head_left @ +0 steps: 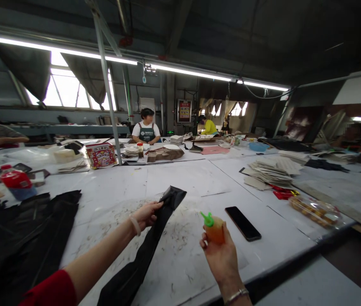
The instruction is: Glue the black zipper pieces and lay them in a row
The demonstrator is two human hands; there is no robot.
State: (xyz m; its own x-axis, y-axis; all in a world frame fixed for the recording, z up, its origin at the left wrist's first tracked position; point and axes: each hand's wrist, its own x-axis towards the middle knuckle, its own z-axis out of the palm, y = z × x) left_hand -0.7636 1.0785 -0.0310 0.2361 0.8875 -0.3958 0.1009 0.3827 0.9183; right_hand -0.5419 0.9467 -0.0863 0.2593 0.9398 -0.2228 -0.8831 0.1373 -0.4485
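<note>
My left hand (148,215) pinches the edge of a long strip of black leather-like material (150,244) near its far end. The strip runs back toward me over the white tabletop, and its far end is raised and folded a little. In my right hand (220,255) is a squeeze bottle (215,231) of orange-brown liquid with a green nozzle cap. The fingers wrap round the bottle, which is held above the table, and its nozzle points up and to the left. The bottle and the strip are apart.
A phone (243,223) lies right of the bottle. Beyond it are stacked pale pieces (271,172), a red tool (282,193) and a clear food box (316,211). Black sheets (24,238) cover the left side, near a red-topped bottle (17,182). A co-worker (146,127) sits across the table.
</note>
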